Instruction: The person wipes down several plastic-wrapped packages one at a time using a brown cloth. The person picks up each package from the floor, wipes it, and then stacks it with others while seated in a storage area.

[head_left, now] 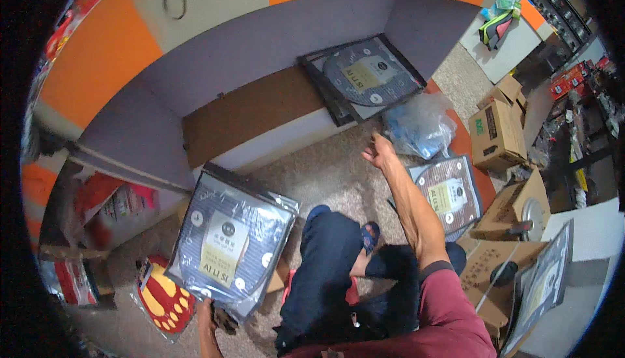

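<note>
At the lower left, my left hand (207, 319) is closed at the bottom edge of a packaged grey striped pad (228, 241), a flat rounded mat in clear plastic with a pale label. This package leans tilted on top of others, and most of my left fingers are hidden. My right hand (376, 151) reaches forward with fingers apart and nothing visible in it, just below the shelf edge. Ahead of it, similar packaged pads (371, 74) lie stacked on the shelf's right end. A clear plastic bag (423, 127) with something blue inside sits right beside my right hand.
The brown shelf board (254, 114) runs under an orange and grey counter (215, 9). Another packaged pad (449, 192) lies by my right forearm. Cardboard boxes (498, 133) line the right side. A red and yellow foot-shaped mat (166, 293) lies on the floor at left.
</note>
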